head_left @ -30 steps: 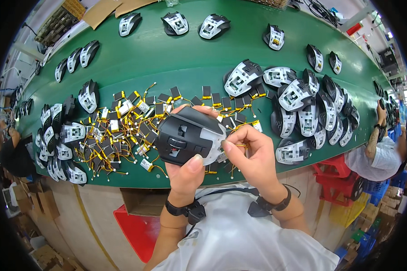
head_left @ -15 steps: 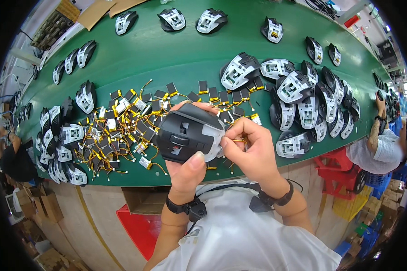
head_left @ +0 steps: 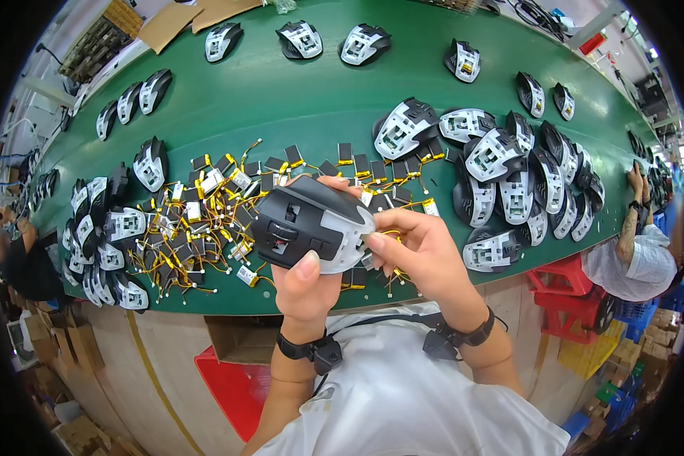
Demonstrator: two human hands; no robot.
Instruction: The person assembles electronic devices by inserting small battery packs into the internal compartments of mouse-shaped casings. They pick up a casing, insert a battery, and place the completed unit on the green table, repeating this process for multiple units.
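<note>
A black computer mouse (head_left: 302, 226) with a white rear part is in my left hand (head_left: 305, 285), thumb on its near side and fingers behind it. At the white end, my right hand (head_left: 416, 247) is closed in a pinch against the edge. A thin yellowish battery wire (head_left: 391, 232) shows at those fingertips; its ends are hidden by the hand and the mouse. Beneath the mouse spreads a pile of small flat batteries (head_left: 194, 228) with yellow tape and coloured leads.
Black and white mice (head_left: 513, 194) are heaped at the right, with another group (head_left: 99, 258) at the left. Several more stand along the far side of the green table (head_left: 296, 91). Co-workers (head_left: 631, 247) sit at both sides. Red stools (head_left: 562, 281) stand at the right.
The mouse and both hands have shifted slightly left. My right fingertips have moved in against the white end of the mouse, and less of the yellow wire shows.
</note>
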